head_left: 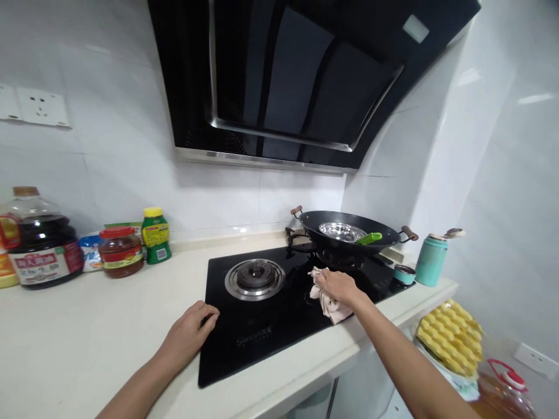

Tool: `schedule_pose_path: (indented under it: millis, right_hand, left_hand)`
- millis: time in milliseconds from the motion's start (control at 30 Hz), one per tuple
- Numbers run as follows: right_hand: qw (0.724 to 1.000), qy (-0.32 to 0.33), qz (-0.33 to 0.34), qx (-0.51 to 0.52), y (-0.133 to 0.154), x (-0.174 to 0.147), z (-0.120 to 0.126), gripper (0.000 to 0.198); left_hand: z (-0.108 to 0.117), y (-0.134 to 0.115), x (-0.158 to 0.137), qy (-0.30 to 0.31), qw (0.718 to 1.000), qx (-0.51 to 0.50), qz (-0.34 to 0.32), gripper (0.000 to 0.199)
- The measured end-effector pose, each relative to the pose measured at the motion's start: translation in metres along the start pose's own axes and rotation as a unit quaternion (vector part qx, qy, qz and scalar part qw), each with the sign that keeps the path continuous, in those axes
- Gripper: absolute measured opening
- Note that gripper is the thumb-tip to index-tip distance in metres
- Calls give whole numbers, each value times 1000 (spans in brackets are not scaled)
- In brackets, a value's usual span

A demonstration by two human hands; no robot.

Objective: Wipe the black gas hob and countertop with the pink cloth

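Observation:
My right hand [338, 286] presses a pale pink cloth [331, 308] onto the black glass gas stove [271, 317], its fingers closed over the bunched fabric. Just behind it sits a dark wok [371, 224] with wooden handles on the right burner. Inside the wok lie a shiny metal bowl [340, 231] and something with a green handle [369, 238]. My left hand [192, 326] rests at the stove's left edge, fingers curled in with nothing visible in them. Between the hands, farther back, the left burner [255, 279] is bare, without a pot support.
A soy sauce jug [41, 250], a red-lidded jar [121, 253] and a green bottle [156, 235] line the wall at left. A black range hood [283, 75] overhangs the stove. At right stand a turquoise flask [431, 261], its small cup [404, 274] and, lower, yellow egg trays [449, 334].

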State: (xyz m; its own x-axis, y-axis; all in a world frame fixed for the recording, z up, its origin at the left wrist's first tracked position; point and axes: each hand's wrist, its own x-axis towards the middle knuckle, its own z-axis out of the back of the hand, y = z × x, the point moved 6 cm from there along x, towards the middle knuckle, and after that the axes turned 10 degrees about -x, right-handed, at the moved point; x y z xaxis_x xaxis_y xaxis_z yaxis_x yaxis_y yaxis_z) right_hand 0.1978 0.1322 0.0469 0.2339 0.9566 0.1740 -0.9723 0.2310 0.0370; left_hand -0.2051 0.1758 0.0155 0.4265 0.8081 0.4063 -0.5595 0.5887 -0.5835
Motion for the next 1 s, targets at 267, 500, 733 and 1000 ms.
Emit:
schedule_pose_path:
  millis: [267, 500, 733, 1000]
  right_hand:
    - [998, 7, 58, 0, -25, -69, 5, 28]
    - [983, -33, 112, 143, -85, -106, 11, 38]
    - [995, -92, -14, 38, -149, -38, -4, 54]
    - [995, -99, -9, -5, -118, -69, -37, 47]
  left_hand:
    - [-1, 1, 0, 3, 1000, -1, -5, 32]
    - [-4, 3, 0, 2, 1000, 10, -10, 31]
    - [-6, 8, 0, 7, 1000, 22, -10, 31]
    - [-7, 4, 1, 5, 1000, 13, -14, 30]
